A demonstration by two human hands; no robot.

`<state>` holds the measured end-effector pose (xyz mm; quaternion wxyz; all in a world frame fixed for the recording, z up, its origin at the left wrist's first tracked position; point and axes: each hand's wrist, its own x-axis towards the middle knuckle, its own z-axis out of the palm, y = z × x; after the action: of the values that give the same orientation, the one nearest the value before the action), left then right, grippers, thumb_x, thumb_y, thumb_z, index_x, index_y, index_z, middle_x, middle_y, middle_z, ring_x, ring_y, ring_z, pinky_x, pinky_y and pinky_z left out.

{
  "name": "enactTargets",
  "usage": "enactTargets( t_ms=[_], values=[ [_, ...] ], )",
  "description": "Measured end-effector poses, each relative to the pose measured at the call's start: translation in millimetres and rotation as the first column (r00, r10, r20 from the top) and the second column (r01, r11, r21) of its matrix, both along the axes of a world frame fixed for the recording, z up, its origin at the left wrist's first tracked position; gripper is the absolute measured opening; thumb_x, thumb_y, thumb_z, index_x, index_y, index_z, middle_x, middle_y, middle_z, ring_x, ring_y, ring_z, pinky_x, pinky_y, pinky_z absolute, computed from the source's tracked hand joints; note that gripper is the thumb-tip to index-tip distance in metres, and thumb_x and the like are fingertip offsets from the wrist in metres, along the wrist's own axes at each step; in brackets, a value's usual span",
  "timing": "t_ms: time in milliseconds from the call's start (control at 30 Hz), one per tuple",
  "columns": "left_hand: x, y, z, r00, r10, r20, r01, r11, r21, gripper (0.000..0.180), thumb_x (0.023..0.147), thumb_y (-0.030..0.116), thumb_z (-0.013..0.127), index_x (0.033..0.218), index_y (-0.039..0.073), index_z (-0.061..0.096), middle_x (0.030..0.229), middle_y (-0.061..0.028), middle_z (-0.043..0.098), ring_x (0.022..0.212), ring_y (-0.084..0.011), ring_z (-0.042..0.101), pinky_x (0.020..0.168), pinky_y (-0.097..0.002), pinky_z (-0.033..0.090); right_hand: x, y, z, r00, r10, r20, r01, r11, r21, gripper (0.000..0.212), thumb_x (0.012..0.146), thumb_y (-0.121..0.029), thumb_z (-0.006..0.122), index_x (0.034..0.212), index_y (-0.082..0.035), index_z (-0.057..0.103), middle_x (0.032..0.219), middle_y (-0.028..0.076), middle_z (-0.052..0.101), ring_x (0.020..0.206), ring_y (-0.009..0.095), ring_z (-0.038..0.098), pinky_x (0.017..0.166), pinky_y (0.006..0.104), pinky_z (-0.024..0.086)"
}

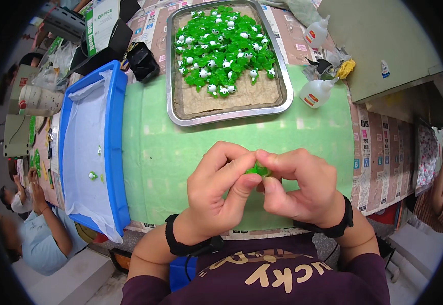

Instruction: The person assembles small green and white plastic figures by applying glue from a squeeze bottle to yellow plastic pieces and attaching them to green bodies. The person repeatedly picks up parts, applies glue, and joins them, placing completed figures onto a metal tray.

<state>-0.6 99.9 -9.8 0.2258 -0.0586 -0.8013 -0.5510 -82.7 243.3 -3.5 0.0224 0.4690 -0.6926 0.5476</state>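
Between the fingertips of both hands is a small green translucent plastic figure piece (258,170), held above the green table mat (181,147). My left hand (219,185) pinches it from the left, thumb and index finger closed. My right hand (300,185) pinches it from the right. Fingers cover most of the piece, so its full shape is hidden. Beyond the hands, a metal tray (231,120) lined with brown paper holds a heap of similar green pieces (226,51), many with white heads that have dark eyes.
On the left stands a blue tray (119,152) lined with white sheet, with one green-and-white figure (92,176) in it. Two white squeeze bottles (317,92) are at the right near a grey metal box (384,46). A black holder (143,62) sits left of the metal tray. Other people sit at both sides.
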Motion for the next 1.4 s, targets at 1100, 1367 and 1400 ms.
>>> enactTargets(
  t_ms=[1100,1367,1400],
  values=[
    [-4,-2,4,0.984,0.094,-0.153,-0.133,0.953,-0.271,0.025,0.069,0.0,0.069,0.094,-0.003,0.065,0.08,-0.0108,0.056,0.066,-0.0199,0.056,0.052,-0.0272,0.044,4,-1,15,0.757,0.139,0.639,-0.23,0.971,0.062,0.026,0.094,-0.004,0.032,0.12,0.001,0.033,0.106,0.014,0.051,0.077,0.016,0.058,0.069,0.0271,0.05],
    [2,1,3,0.972,0.146,-0.181,-0.182,0.963,-0.201,0.023,0.074,0.002,0.067,0.096,-0.002,0.064,0.084,-0.0106,0.057,0.065,-0.0177,0.055,0.057,-0.0258,0.045,11,0,14,0.823,0.158,0.545,-0.205,0.978,0.027,0.026,0.093,-0.002,0.036,0.119,0.002,0.033,0.094,0.013,0.056,0.073,0.018,0.059,0.066,0.0282,0.049],
    [0,1,2,0.978,0.132,-0.164,-0.159,0.974,-0.163,0.022,0.075,0.001,0.066,0.097,-0.002,0.064,0.084,-0.0107,0.057,0.065,-0.0174,0.055,0.057,-0.0258,0.045,10,-1,12,0.86,0.133,0.493,-0.161,0.987,0.015,0.026,0.092,-0.001,0.039,0.118,0.002,0.035,0.091,0.013,0.057,0.072,0.018,0.06,0.064,0.0287,0.049]
  ],
)
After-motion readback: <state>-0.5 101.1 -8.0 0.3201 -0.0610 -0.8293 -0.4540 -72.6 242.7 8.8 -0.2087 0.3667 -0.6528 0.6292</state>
